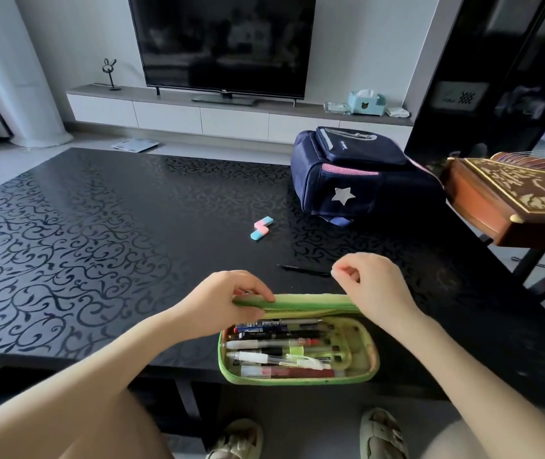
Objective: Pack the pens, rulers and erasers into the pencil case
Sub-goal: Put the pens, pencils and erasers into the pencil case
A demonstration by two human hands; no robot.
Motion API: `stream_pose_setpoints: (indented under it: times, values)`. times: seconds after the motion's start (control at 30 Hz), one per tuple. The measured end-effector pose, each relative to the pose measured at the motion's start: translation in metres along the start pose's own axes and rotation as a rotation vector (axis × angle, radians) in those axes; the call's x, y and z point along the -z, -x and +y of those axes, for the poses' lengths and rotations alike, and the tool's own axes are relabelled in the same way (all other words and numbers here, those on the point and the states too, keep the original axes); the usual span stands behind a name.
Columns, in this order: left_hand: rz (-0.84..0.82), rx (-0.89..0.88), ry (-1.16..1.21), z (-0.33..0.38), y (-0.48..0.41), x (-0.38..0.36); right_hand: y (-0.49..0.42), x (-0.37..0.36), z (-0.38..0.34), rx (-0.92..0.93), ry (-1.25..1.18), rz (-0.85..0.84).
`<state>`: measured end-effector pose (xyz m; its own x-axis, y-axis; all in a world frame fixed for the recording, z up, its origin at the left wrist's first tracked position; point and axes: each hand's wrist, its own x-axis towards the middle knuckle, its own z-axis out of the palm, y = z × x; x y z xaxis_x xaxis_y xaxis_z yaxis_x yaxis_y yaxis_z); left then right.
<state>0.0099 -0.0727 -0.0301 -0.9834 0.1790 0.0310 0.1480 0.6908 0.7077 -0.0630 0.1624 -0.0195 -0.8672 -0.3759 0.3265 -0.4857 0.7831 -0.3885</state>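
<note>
Fingers (261,294) of left hand (224,303) found pinching raised lid edge of green pencil case (297,379). Fingers (344,270) of right hand (377,289) found curled above lid's right end, thumb tip to forefinger, nothing seen between. Recorded case open on tabletop (98,226), pens (281,343) inside. Black pen (301,269) just beyond case; pink-blue eraser (262,228) farther beyond.

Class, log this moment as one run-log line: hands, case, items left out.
left hand: grips lid of pencil case | right hand: curled over lid, hold unclear | pens: in open case | eraser, black pen: on table
</note>
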Motion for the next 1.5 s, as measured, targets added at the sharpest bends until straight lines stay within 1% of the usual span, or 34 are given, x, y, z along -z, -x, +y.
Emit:
stream_pose_setpoints:
  times: [0.07,0.17,0.23,0.27,0.37,0.43,0.47,0.57,0.6,0.63,0.7,0.73,0.77,0.87,0.9,0.97,1.13,1.2,1.23,1.27,1.33,1.4,1.43,1.5]
  values:
    - [-0.019,0.021,0.036,-0.001,-0.006,0.003,-0.036,-0.012,0.014,-0.075,0.097,-0.193]
    - [-0.031,0.044,0.109,-0.004,-0.011,0.006,-0.082,-0.034,0.037,-0.130,0.205,-0.478]
    - [-0.043,0.050,0.146,-0.006,-0.013,0.008,-0.098,-0.050,0.051,-0.163,0.257,-0.589]
    - [-0.051,0.056,0.160,-0.008,-0.013,0.008,-0.102,-0.058,0.056,-0.169,0.270,-0.611]
    - [-0.046,0.067,0.185,-0.009,-0.014,0.008,-0.101,-0.073,0.071,-0.180,0.235,-0.600]
    - [0.005,0.065,0.210,-0.011,-0.014,0.004,-0.101,-0.072,0.080,-0.193,0.129,-0.562]
    - [0.043,0.072,0.215,-0.013,-0.014,0.001,-0.099,-0.066,0.081,-0.207,0.027,-0.493]
    - [0.171,0.116,0.232,-0.020,-0.016,-0.006,-0.084,-0.030,0.071,-0.206,-0.321,-0.193]
    - [0.200,0.133,0.243,-0.022,-0.017,-0.007,-0.074,-0.015,0.063,-0.186,-0.393,-0.139]
    - [0.224,0.151,0.262,-0.023,-0.019,-0.009,-0.062,0.001,0.055,-0.161,-0.449,-0.129]
    - [0.258,0.189,0.332,-0.023,-0.023,-0.010,-0.034,0.024,0.035,-0.099,-0.539,-0.193]
    - [0.266,0.207,0.366,-0.022,-0.024,-0.011,-0.019,0.030,0.025,-0.071,-0.535,-0.240]
    - [0.273,0.221,0.382,-0.021,-0.026,-0.013,-0.005,0.031,0.018,-0.042,-0.474,-0.293]
    - [0.286,0.242,0.353,-0.018,-0.030,-0.015,0.026,0.011,0.008,0.074,-0.159,-0.432]
    - [0.289,0.242,0.335,-0.018,-0.030,-0.015,0.033,0.001,0.006,0.096,-0.088,-0.463]
    - [0.296,0.233,0.303,-0.019,-0.031,-0.013,0.041,-0.016,0.005,0.113,-0.020,-0.490]
    - [0.288,0.216,0.246,-0.026,-0.031,-0.010,0.038,-0.030,-0.002,0.165,0.121,-0.470]
    - [0.287,0.231,0.213,-0.031,-0.035,-0.009,0.031,-0.021,-0.006,0.186,0.101,-0.455]
    - [0.288,0.243,0.222,-0.035,-0.038,-0.008,0.024,-0.014,-0.010,0.177,0.052,-0.430]
    - [0.288,0.257,0.248,-0.040,-0.042,-0.006,0.013,-0.008,-0.012,0.163,-0.005,-0.387]
    - [0.276,0.284,0.314,-0.045,-0.047,-0.004,-0.012,0.002,-0.016,0.151,-0.082,-0.245]
    - [0.263,0.322,0.349,-0.055,-0.055,-0.002,-0.048,-0.005,-0.015,0.146,-0.055,-0.158]
    - [0.253,0.338,0.342,-0.059,-0.059,-0.002,-0.065,-0.012,-0.014,0.134,-0.026,-0.150]
    - [0.233,0.357,0.304,-0.069,-0.066,-0.006,-0.099,-0.033,-0.009,0.106,0.036,-0.189]
